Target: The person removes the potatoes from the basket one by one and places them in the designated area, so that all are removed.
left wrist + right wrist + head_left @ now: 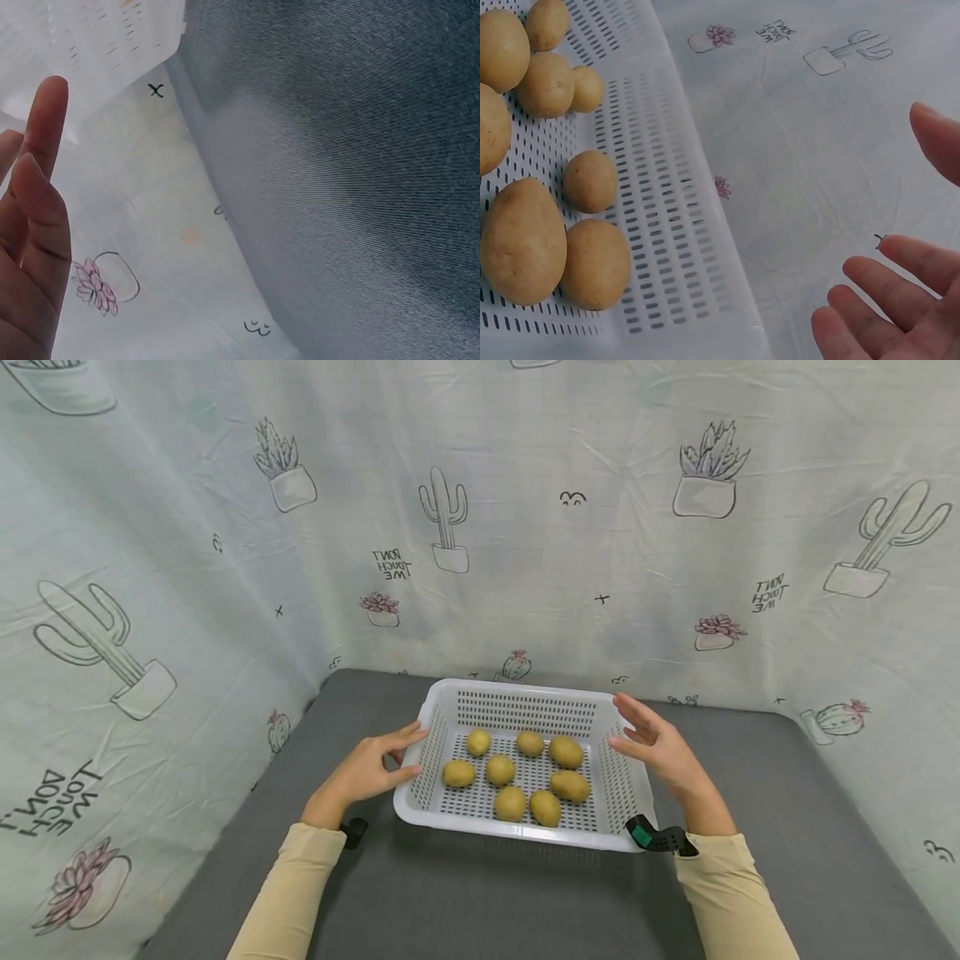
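A white plastic basket (pixel 480 825) with slotted walls stands on the grey table, several yellow-brown potatoes (pixel 501 770) spread over its floor. At its left rim is my left hand (pixel 369 768), thumb and fingers apart with the fingertips right at the edge. My right hand (pixel 660 747) is at the right rim, its fingers spread and overlapping the basket's far right corner in the head view. In the right wrist view the potatoes (pixel 525 240) lie to the left, while the right hand (pixel 885 315) shows relaxed fingers with nothing in them. Neither hand holds anything.
The grey tabletop (pixel 480 902) extends around the basket. Behind and at both sides hangs a pale curtain (pixel 510 568) printed with potted cacti and succulents. Dark straps (pixel 660 837) sit around the wrists.
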A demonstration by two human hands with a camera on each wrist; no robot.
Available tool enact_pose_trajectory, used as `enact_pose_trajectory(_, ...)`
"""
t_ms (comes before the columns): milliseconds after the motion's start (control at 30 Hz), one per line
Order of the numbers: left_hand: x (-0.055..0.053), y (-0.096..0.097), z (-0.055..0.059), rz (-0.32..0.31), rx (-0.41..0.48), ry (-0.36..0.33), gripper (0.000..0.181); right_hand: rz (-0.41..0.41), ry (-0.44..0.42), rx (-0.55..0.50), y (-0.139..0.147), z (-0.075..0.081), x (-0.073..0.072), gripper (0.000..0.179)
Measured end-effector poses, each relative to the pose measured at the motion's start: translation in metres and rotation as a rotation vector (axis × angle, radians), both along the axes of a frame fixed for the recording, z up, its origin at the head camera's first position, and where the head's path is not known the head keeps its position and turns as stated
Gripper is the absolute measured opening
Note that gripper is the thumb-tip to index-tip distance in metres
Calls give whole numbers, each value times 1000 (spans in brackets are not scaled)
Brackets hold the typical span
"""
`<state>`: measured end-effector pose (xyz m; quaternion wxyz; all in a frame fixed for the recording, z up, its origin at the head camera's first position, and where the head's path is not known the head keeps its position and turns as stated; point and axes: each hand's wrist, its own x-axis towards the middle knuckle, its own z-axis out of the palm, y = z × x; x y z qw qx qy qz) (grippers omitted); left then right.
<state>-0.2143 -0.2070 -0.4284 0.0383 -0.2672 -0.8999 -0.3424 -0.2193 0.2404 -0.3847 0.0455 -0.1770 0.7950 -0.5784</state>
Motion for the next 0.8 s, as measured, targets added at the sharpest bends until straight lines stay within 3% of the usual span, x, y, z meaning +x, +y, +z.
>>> enact_pose_trajectory(333,0,-3,-5,-23,57,-46,59,23,-37,-30,0,-5,-9,74)
enact_pose_trajectory(533,1,-5,-8,-55,140,-113,58,23,-48,-27,-2,-6,-13,75)
enact_pose_trajectory(800,-1,-6,-14,-112,256,-129,58,23,-62,-34,-5,-9,-21,76)
